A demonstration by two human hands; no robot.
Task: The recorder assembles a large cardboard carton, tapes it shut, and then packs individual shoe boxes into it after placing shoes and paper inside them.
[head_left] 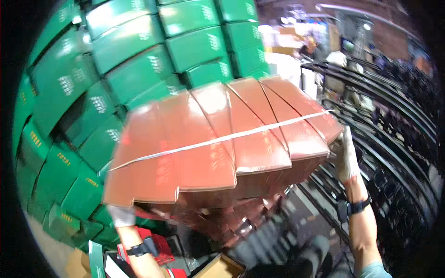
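A strapped bundle of brownish-red boxes [204, 171] spans the middle of the view, held up between my two hands. Several boxes stand side by side in it, slightly staggered. One white strap [232, 136] runs across them. My left hand [122, 216], in a pale glove, grips the bundle's lower left end; its fingers are mostly hidden by the boxes. At the right end my gloved right hand [347, 160] presses and holds the bundle's side, fingers partly hidden. Both wrists carry dark bands.
Tall stacks of green boxes [192, 48] rise behind and to the left. More reddish boxes [232, 220] lie below the bundle. Dark metal rails [371, 139] run along the right. Open cartons [220, 268] stand at the lower edge. A person [311, 48] is in the background.
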